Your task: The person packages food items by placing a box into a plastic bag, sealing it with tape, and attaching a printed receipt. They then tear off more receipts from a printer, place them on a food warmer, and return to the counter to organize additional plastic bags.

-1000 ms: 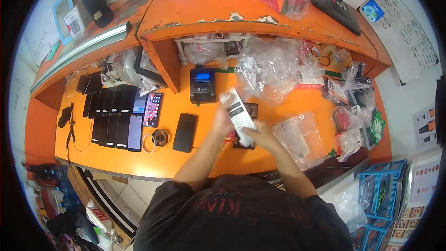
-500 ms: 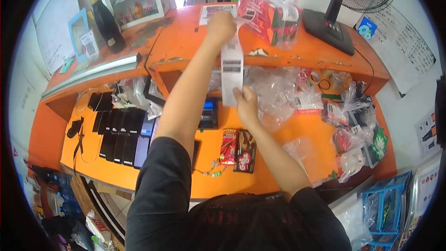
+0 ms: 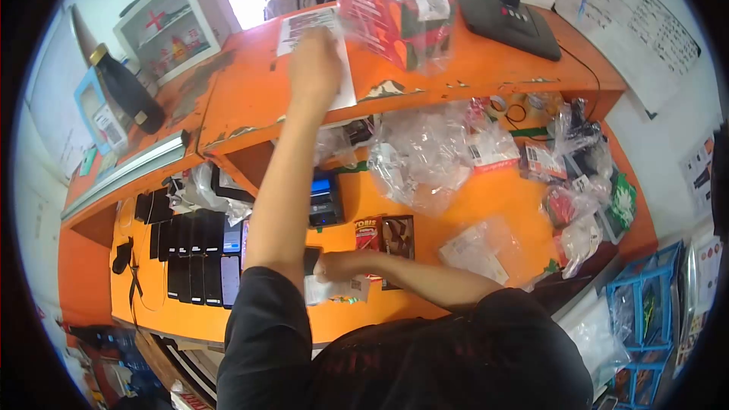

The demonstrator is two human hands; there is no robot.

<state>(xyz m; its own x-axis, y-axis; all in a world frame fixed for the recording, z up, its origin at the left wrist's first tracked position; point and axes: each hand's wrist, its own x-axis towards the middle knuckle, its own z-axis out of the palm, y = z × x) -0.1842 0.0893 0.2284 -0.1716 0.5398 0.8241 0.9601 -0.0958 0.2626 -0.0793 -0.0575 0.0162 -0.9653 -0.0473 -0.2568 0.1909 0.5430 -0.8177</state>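
white paper, a slip (image 3: 351,288), lies in the fingers of the right hand (image 3: 328,267), which look closed on one end, low over the orange desk (image 3: 497,193). the left hand (image 3: 313,68) is blurred on a pale sheet (image 3: 344,91) up on the raised counter (image 3: 254,80); whether it grips or only presses, i can't tell. the slip looks light and limp, probably easy to crease or tear, so a soft pinch near a corner or along a side seems best. its free end points toward the red pack (image 3: 368,234) and brown pack (image 3: 399,237), with a dark phone (image 3: 311,260) just beside the knuckles. that side is tight; more bare desk shows between the brown pack and the clear pouch (image 3: 478,252). above, the sheet reaches the counter's front lip, near the bagged red box (image 3: 391,23), so sideways room there looks narrow.
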